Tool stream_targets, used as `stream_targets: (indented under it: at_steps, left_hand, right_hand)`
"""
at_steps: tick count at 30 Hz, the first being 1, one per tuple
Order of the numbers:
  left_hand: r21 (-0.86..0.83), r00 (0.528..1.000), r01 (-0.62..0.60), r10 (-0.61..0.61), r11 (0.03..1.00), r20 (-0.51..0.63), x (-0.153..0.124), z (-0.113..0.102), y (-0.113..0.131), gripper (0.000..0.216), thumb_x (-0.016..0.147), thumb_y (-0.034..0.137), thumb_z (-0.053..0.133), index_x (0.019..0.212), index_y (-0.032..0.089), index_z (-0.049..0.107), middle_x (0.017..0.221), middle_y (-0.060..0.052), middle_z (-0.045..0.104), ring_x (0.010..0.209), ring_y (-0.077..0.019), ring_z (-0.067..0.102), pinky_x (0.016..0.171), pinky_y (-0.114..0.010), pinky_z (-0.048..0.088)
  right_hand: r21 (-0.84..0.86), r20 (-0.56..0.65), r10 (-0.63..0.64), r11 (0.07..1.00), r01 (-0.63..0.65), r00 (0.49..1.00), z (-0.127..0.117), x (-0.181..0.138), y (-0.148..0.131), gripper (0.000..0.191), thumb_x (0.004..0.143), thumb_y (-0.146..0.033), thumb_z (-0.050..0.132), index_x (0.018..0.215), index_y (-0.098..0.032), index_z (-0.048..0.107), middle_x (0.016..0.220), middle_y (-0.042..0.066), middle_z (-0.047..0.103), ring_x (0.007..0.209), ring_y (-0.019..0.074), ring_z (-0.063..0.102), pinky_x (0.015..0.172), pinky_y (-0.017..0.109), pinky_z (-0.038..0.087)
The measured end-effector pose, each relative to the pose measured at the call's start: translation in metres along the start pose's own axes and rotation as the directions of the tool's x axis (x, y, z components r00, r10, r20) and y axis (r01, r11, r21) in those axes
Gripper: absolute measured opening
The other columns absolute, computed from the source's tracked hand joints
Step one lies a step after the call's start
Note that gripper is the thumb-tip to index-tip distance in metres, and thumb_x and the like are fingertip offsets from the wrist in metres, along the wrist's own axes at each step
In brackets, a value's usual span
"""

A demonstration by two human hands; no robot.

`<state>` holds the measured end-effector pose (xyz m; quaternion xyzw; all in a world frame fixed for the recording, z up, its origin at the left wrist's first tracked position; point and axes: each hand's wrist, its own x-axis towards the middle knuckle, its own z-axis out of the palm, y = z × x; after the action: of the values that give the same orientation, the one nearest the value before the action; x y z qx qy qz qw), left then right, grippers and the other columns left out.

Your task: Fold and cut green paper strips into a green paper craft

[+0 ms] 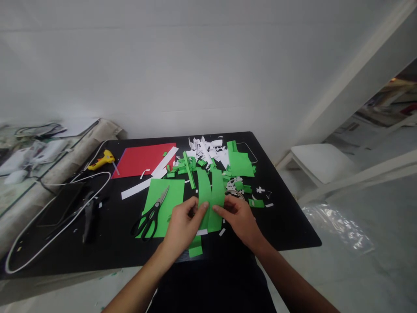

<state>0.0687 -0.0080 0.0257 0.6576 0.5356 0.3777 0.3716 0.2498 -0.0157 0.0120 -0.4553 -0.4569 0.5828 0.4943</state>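
Two green paper strips [204,187] are held up side by side above the near middle of the black table. My left hand [185,219] pinches the left strip, its thumb on the front and fingers behind. On the other side, my right hand [239,215] grips the right strip [217,191] the same way. The strips' inner edges lie close together; I cannot tell whether they are joined. Black-handled scissors [153,215] rest with their blades apart on a green paper sheet [172,191], left of my left hand. Below the hands lies a short green piece [195,248].
A red sheet [140,158] and white strips [137,189] lie at the back left, near a yellow glue gun [102,161] with a white cable [65,230]. White scraps [208,150] and green scraps [184,167] cover the back middle. A white chair [319,161] stands right.
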Motion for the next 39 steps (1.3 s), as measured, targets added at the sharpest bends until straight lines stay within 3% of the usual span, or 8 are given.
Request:
stream_targets:
  at_steps: [6, 19, 28, 33, 39]
  left_hand:
    - [-0.119, 0.995, 0.1, -0.097, 0.988, 0.029, -0.004, -0.002, -0.003, 0.048, 0.088, 0.055, 0.064, 0.062, 0.023, 0.04, 0.055, 0.008, 0.032, 0.052, -0.0104, 0.032, 0.048, -0.023, 0.026]
    - [-0.267, 0.987, 0.133, -0.153, 0.954, -0.055, -0.012, 0.004, -0.003, 0.051, 0.086, 0.059, 0.067, 0.062, 0.022, 0.041, 0.057, 0.008, 0.028, 0.052, -0.0094, 0.027, 0.048, -0.023, 0.024]
    - [-0.223, 0.988, 0.094, -0.119, 0.97, -0.101, -0.014, 0.006, -0.004, 0.051, 0.09, 0.056, 0.065, 0.063, 0.023, 0.038, 0.058, 0.007, 0.027, 0.054, -0.0104, 0.027, 0.05, -0.024, 0.025]
    - [-0.198, 0.987, 0.055, -0.084, 0.979, -0.139, -0.015, 0.008, -0.007, 0.049, 0.094, 0.05, 0.063, 0.064, 0.023, 0.036, 0.06, 0.007, 0.025, 0.054, -0.0106, 0.027, 0.05, -0.025, 0.025]
    - [-0.154, 0.984, 0.035, -0.061, 0.987, -0.167, -0.015, 0.008, -0.009, 0.049, 0.096, 0.049, 0.062, 0.064, 0.023, 0.035, 0.057, 0.008, 0.027, 0.052, -0.0102, 0.028, 0.05, -0.024, 0.027]
  right_hand:
    - [-0.029, -0.015, 0.062, 0.998, -0.063, 0.998, 0.0, -0.002, 0.004, 0.034, 0.08, -0.051, 0.084, 0.08, -0.018, 0.077, 0.074, 0.002, 0.074, 0.068, 0.0185, 0.067, 0.065, 0.031, 0.054]
    - [-0.001, -0.077, 0.071, 0.997, -0.071, 0.995, 0.013, -0.007, 0.0, 0.04, 0.077, -0.057, 0.084, 0.069, -0.02, 0.071, 0.065, -0.001, 0.066, 0.062, 0.0165, 0.057, 0.06, 0.029, 0.048]
    - [0.026, -0.097, 0.084, 0.996, -0.082, 0.992, 0.016, -0.009, 0.0, 0.039, 0.077, -0.054, 0.084, 0.068, -0.019, 0.069, 0.064, -0.002, 0.061, 0.062, 0.0152, 0.053, 0.061, 0.029, 0.045]
    - [0.015, -0.151, 0.06, 0.998, -0.058, 0.987, 0.019, -0.01, 0.0, 0.047, 0.076, -0.055, 0.084, 0.06, -0.02, 0.059, 0.059, -0.004, 0.051, 0.059, 0.0132, 0.045, 0.057, 0.027, 0.038]
    - [-0.073, -0.187, 0.0, 0.997, -0.014, 0.982, 0.021, -0.011, -0.001, 0.046, 0.08, -0.056, 0.081, 0.062, -0.02, 0.057, 0.06, -0.003, 0.05, 0.059, 0.0138, 0.045, 0.056, 0.027, 0.039]
